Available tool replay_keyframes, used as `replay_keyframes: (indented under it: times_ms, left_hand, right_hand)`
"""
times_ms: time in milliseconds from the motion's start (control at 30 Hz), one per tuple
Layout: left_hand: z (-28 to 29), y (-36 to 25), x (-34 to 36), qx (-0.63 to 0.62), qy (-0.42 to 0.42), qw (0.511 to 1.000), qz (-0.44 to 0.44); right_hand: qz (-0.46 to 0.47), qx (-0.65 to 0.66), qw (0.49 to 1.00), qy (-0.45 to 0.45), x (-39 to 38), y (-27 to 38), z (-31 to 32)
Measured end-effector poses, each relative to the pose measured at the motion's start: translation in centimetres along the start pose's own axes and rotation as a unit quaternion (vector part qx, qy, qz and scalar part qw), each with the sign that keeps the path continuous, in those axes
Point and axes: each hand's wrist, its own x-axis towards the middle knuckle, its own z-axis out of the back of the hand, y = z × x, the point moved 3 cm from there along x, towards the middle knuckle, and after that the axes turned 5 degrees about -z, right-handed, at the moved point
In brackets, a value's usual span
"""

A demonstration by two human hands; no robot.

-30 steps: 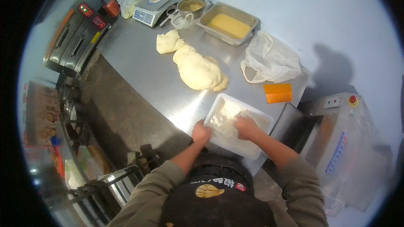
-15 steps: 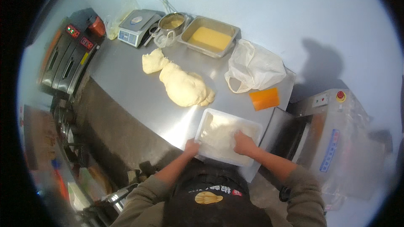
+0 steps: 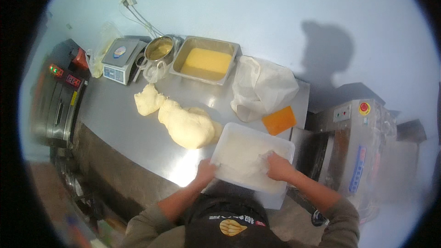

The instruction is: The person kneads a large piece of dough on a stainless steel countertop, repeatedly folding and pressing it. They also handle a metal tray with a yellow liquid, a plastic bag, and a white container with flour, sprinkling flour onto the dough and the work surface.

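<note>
Toward four o'clock on the steel desk (image 3: 108,110) sits a white tray (image 3: 250,131) of pale powder (image 3: 241,151), its eight-o'clock edge gripped by the closed left hand (image 3: 206,171). Partly curled, the right hand (image 3: 279,166) dips into the powder toward three o'clock, though whether it grips any cannot be told. From the tray, pale dough (image 3: 190,128) lies at ten o'clock, a flat orange piece (image 3: 279,120) at one and a plastic bag (image 3: 266,85) at twelve.

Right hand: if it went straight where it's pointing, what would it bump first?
Probably the white powder just ahead of the right hand, then the white tub near its far-left corner, though depth is unclear.
</note>
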Motion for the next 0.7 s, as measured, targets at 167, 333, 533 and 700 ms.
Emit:
replay_keyframes:
  times_ms: [167,333,533,700]
  left_hand:
    - [-2.5,-3.7,10.6,0.031,-0.026,0.998,-0.053]
    - [-4.0,-9.2,19.9,0.002,-0.005,0.997,-0.082]
    - [-6.5,-16.5,27.0,-0.086,-0.048,0.992,-0.079]
    - [-7.7,-20.0,31.7,0.081,-0.108,0.981,-0.14]
  right_hand:
    - [-0.053,-0.004,0.993,-0.11,2.9,-2.0,5.7]
    - [-0.049,0.021,0.972,-0.231,7.3,-4.2,8.7]
    - [-0.023,0.064,0.942,-0.328,14.2,-6.9,12.0]
    - [-0.116,0.14,0.94,-0.289,20.4,-9.8,15.2]
